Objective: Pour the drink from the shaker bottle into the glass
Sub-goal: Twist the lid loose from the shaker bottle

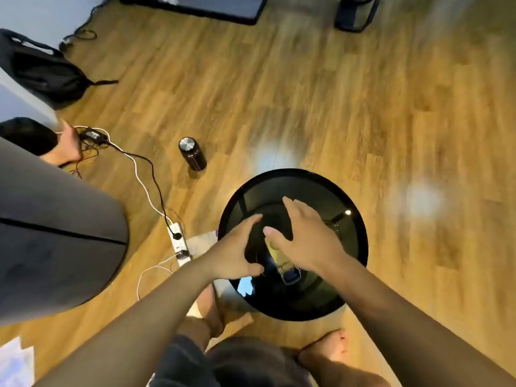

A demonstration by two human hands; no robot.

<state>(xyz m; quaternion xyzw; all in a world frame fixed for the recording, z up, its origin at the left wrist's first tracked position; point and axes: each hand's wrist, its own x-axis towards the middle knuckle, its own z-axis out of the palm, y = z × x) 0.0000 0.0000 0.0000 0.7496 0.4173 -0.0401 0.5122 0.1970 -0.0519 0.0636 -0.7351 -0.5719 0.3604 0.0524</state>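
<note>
Warm wood-plank floor [279, 88] fills the room, blurred toward the right, with pale patches of glare [421, 198] on it. A round black glass bench [354, 247] stands at centre. A white power strip [178, 241] with trailing cables [145, 174] lies at left, a black bag [44, 71] against the pale wall [42, 12]

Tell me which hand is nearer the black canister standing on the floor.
Left. The left hand hovers over the round black table's left edge, on the side facing the black canister. The right hand is over the table's middle, farther away.
</note>
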